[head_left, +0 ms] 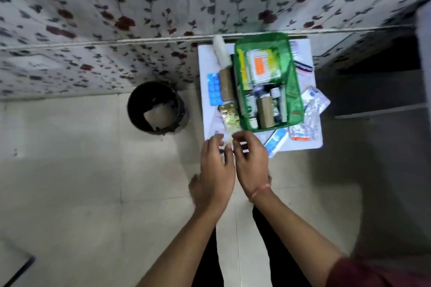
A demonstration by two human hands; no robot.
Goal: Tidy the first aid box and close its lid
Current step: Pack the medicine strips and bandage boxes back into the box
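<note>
The green first aid box (294, 91) stands open on a small white table (205, 58), filled with packets, small bottles and a brown box. Around it lie a blue blister strip (213, 89), a gold blister strip (229, 115), silver strips (313, 102), a blue-white carton (276, 141) and a white roll (221, 50). My left hand (217, 170) and my right hand (253, 161) meet at the table's near left corner. Their fingertips pinch a small pale packet (227, 136), which the blur leaves unclear.
A black waste bin (156, 107) with a scrap inside stands on the tiled floor left of the table. A floral-patterned wall runs behind. A dark shelf unit (377, 81) sits to the right. My legs are below the table's near edge.
</note>
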